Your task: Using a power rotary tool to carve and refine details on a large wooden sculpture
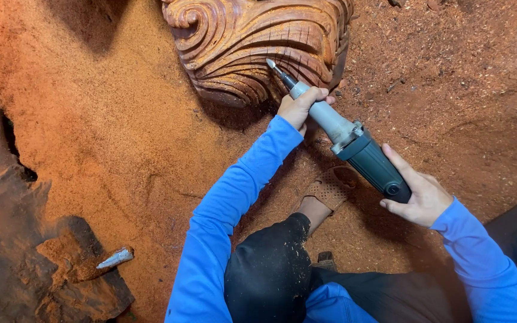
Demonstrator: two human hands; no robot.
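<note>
- Two hands are closed on one power tool: the left hand (299, 107) is wrapped around the pale grey neck of the die grinder (345, 136), and the right hand (419, 194) is curled under and around its dark teal rear body.
- The grinder's long axis is laid diagonally, from the right hand at lower right up to the pointed burr (272, 64) at upper left; the left hand is the nearer one to the tip.
- The burr is set against the carved wood block (252, 42), which lies just ahead of the left hand, up and slightly left, at the top of the view. Whether the tip is actually touching the wood cannot be told for certain.
- The carving is seen as reddish-brown wood cut in deep swirling grooves and scrolls, dusted with fine powder.
- Both arms are covered by blue sleeves (234, 203); a dusty black trouser knee (270, 263) and a sandalled foot (330, 188) are seen between them.
- The ground is covered in orange-red sawdust (103, 119); a small pale metal bit (115, 258) is left lying on it at lower left, well apart.
</note>
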